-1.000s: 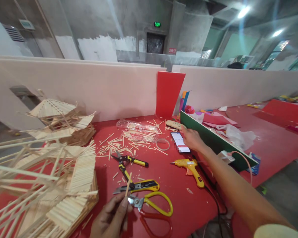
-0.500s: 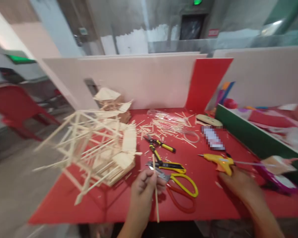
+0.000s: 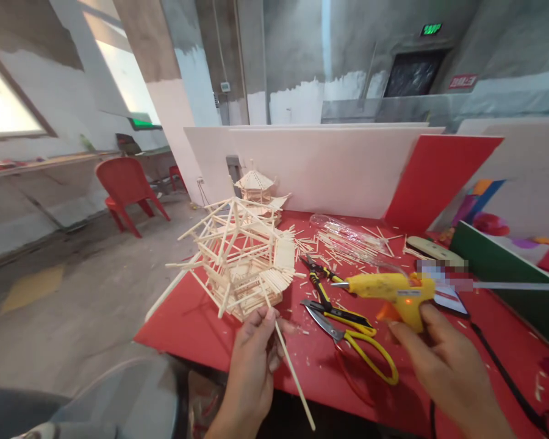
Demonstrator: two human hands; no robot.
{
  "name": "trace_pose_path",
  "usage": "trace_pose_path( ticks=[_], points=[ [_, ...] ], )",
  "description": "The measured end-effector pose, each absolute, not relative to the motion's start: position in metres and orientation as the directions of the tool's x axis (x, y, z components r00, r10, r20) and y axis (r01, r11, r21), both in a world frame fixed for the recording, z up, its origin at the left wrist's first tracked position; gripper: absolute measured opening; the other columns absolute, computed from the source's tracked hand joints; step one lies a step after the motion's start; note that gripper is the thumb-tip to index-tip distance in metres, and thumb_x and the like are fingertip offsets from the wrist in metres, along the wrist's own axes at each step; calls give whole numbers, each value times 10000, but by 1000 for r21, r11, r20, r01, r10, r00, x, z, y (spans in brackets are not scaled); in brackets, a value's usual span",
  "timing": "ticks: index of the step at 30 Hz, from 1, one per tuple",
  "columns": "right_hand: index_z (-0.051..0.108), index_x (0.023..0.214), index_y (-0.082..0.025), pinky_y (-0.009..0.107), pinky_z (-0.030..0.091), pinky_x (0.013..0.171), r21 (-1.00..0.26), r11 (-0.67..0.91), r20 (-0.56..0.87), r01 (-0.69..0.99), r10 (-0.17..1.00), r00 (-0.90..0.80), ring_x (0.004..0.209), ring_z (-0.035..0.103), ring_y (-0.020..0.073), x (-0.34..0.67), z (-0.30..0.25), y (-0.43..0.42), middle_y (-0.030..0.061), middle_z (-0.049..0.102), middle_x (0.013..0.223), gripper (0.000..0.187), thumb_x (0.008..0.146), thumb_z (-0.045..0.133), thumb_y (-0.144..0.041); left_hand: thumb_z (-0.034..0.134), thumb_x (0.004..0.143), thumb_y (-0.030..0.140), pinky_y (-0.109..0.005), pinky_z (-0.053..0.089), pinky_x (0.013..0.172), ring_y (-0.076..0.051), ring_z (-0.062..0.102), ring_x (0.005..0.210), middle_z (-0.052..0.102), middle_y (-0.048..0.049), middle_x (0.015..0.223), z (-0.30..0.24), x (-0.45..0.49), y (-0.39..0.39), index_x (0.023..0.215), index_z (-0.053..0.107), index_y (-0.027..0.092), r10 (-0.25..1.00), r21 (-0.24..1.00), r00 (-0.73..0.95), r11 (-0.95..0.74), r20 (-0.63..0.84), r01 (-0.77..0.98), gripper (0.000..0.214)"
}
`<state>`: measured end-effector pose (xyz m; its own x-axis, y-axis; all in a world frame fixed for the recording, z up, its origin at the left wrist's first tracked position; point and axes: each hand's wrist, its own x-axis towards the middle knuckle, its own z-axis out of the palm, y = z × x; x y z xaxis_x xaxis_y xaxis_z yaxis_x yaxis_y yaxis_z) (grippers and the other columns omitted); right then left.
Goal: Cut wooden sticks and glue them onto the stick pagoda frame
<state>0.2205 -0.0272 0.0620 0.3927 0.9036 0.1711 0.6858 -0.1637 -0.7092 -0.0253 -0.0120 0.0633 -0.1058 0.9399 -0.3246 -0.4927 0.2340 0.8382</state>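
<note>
My left hand pinches a thin wooden stick that slants down to the right, just in front of a pagoda-like stick model on the red table. My right hand grips the handle of a yellow glue gun, lifted above the table with its nozzle pointing left toward the model. Its black cord trails to the right.
Yellow-handled scissors, a yellow utility knife and pliers lie between my hands. Loose sticks and a clear bag lie behind, with a phone and a green board at right. A red chair stands left.
My right hand left the phone, took the glue gun off the table and raised it. My view swung left. The left hand kept the stick and brought it near the model.
</note>
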Motion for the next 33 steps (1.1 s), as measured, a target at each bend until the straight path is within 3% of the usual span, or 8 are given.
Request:
trace_pose_path(
  ticks=[6, 11, 18, 22, 25, 27, 30, 33],
  points=[
    [572, 890, -261, 271, 421, 514, -729, -161, 161, 666, 905, 394, 496, 545, 172, 210, 56, 6, -17, 613, 603, 248, 770, 503, -467, 808, 645, 402, -120, 243, 299, -24, 424, 357, 657, 27, 659, 63, -31, -6, 802, 571, 176, 919, 789, -101, 267, -381, -554, 363],
    [622, 983, -224, 316, 446, 582, -412, -439, 106, 798, 847, 520, 678, 640, 263, 264, -3, 15, 85, 683, 742, 392, 786, 393, -474, 833, 615, 392, -116, 286, 306, -32, 455, 363, 636, 33, 609, 63, -30, -6, 802, 591, 172, 908, 776, -94, 291, -409, -560, 377],
    [675, 1023, -134, 373, 477, 601, -242, -581, 37, 777, 795, 606, 684, 669, 312, 311, -41, -9, 165, 706, 770, 477, 829, 342, -416, 858, 582, 389, -117, 348, 342, -38, 470, 390, 636, 35, 583, 63, -25, -2, 791, 590, 170, 919, 811, -126, 258, -374, -524, 404],
    [644, 1112, -59, 470, 482, 716, -133, -578, 111, 805, 799, 591, 890, 648, 397, 299, -22, -12, 265, 670, 947, 534, 853, 366, -434, 854, 583, 412, -122, 339, 321, -43, 474, 381, 650, 32, 600, 64, -24, 0, 800, 579, 173, 921, 829, -147, 244, -361, -504, 424],
    [609, 1205, -97, 500, 463, 880, -158, -374, 270, 914, 874, 405, 1080, 587, 389, 269, 2, -8, 241, 636, 1135, 514, 881, 382, -425, 837, 608, 427, -129, 342, 309, -50, 489, 369, 662, 28, 623, 65, -23, -1, 817, 575, 176, 925, 838, -154, 233, -348, -493, 418],
    [617, 1205, -167, 449, 457, 965, -369, -117, 309, 922, 920, 241, 1143, 577, 322, 238, 20, -7, 166, 641, 1209, 454, 907, 413, -442, 827, 626, 435, -136, 347, 300, -60, 505, 363, 658, 31, 620, 65, -22, -2, 811, 565, 180, 930, 845, -153, 223, -334, -486, 410],
    [567, 1286, -235, 293, 562, 758, -724, 158, 189, 672, 982, -27, 859, 695, 195, 184, 43, -14, 65, 717, 1037, 419, 944, 459, -452, 810, 660, 433, -147, 364, 298, -74, 528, 363, 663, 23, 635, 66, -19, -2, 790, 554, 181, 939, 849, -135, 215, -315, -483, 382],
    [465, 1383, -245, 205, 551, 575, -738, 419, 308, 530, 907, -288, 689, 693, 143, 139, 56, -26, 18, 737, 905, 517, 907, 571, -417, 787, 703, 414, -144, 368, 307, -73, 527, 361, 647, 28, 607, 66, -20, 0, 787, 563, 178, 945, 839, -112, 213, -307, -500, 336]
  ],
)
